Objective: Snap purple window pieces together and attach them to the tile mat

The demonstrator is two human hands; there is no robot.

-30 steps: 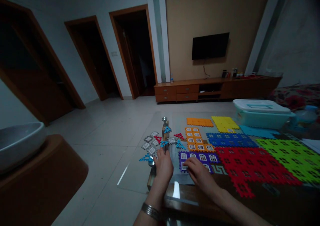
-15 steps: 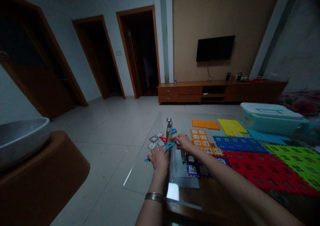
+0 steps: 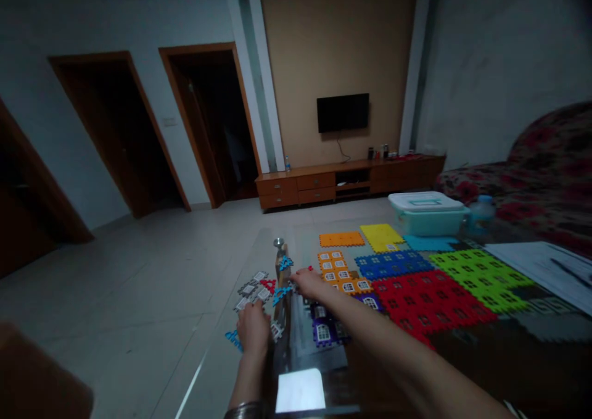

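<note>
My left hand (image 3: 253,327) rests over the glass tabletop's left part, fingers somewhat spread and bent down at the lower edge of several grey window tiles (image 3: 248,289). Another grey window tile (image 3: 276,331) shows beside its thumb side, and a blue toothed piece (image 3: 234,339) lies at its left. My right hand (image 3: 309,282) is just right of the left one, its fingers drawn together at the tips; whatever is between them is too small to make out. Near its fingertips lie a light-blue triangular piece (image 3: 281,295) and another blue piece (image 3: 286,263). A red piece (image 3: 268,284) touches the grey tiles.
Right of my hands lie joined sheets: orange window tiles (image 3: 336,271), purple (image 3: 322,331), blue (image 3: 393,263), red (image 3: 430,302), lime green (image 3: 481,277) and yellow (image 3: 380,237). Behind stand a lidded teal box (image 3: 428,220) and a bottle (image 3: 481,214). Papers (image 3: 531,261) lie far right.
The view has turned right, bringing the sofa and papers into sight. A grey window tile now shows beside my left hand. My right hand stays close to the blue pieces.
</note>
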